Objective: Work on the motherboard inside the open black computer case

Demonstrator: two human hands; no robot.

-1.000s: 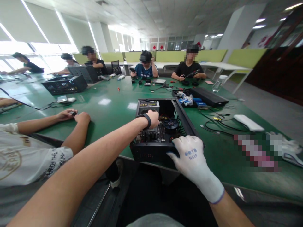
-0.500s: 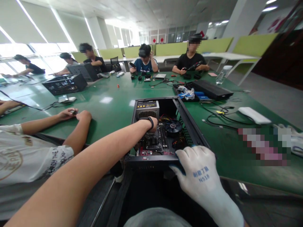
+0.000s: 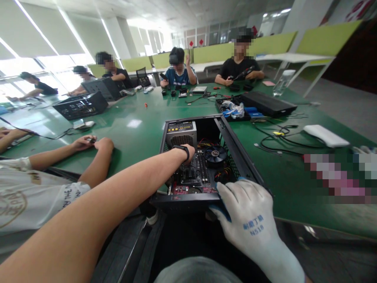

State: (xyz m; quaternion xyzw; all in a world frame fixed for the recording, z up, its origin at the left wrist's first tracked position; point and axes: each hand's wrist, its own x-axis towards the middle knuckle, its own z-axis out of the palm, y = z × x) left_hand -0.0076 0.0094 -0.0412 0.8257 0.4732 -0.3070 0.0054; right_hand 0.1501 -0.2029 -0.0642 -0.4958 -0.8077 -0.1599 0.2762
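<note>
An open black computer case (image 3: 179, 203) lies on its side near the table's front edge. Inside it are a grey power supply (image 3: 181, 138), a motherboard (image 3: 193, 176) and a round black cooling fan (image 3: 216, 155). My bare left hand (image 3: 191, 152), with a black band at the wrist, reaches into the case just below the power supply. Its fingers are hidden behind the wrist, so what they touch does not show. My right hand (image 3: 246, 204), in a white and blue work glove, grips the near right edge of the case, fingers over the rim and thumb underneath.
A co-worker's forearms (image 3: 98, 157) rest on the green table (image 3: 135, 141) at my left. Black cables (image 3: 273, 143) and a white object (image 3: 325, 135) lie right. Beyond are a tray with gloves (image 3: 234, 110), a bottle (image 3: 284, 82) and more people. Another case (image 3: 81, 105) stands left.
The view has shifted slightly, and the case appears a little turned, its near left corner closer to me. My left hand stays inside it and my right hand keeps its grip on the edge.
</note>
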